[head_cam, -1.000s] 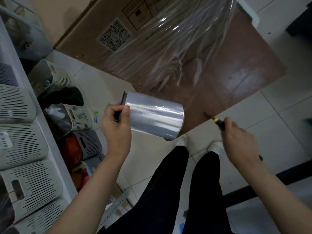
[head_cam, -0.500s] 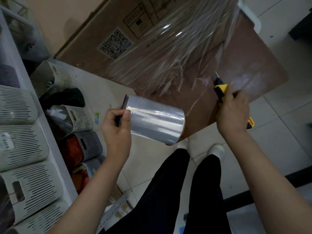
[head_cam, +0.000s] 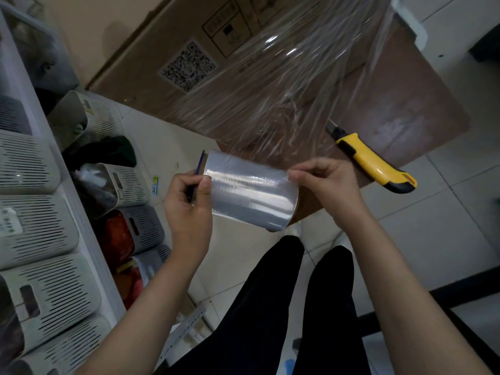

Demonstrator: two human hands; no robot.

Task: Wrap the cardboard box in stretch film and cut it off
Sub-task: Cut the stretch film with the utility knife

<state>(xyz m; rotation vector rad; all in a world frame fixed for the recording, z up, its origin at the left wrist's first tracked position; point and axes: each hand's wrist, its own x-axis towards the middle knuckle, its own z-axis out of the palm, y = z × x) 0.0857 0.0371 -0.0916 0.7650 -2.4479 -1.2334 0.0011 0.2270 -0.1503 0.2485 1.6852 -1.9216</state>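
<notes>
On the far left we see slotted baskets [head_cam: 32, 226] stacked in rows, with more of them on the floor [head_cam: 167, 147] beside the stack. Just right of these our left hand [head_cam: 186, 209] grips the left end of the roll [head_cam: 251, 196]. The fingers are curled round the blue handle sticking out of it, and the thumb is pressed on the outer wrap. The roll lies almost level between our two hands, above our black trouser legs.

From the roll's far edge the film [head_cam: 270, 109] fans up and away to the box [head_cam: 189, 50], which sits far centre with a QR label on its near face. The wrinkled, shiny film covers the right part of the box. We cannot tell whether the sheet is cut through anywhere.

At the roll's right end our right hand [head_cam: 327, 185] has its fingers curled, with thumb and fingertips pinching the film at the upper corner. Near and to the right of that hand the yellow knife [head_cam: 373, 163] lies on the brown board [head_cam: 419, 104]. Its blade points to the far left, and neither hand touches it.
</notes>
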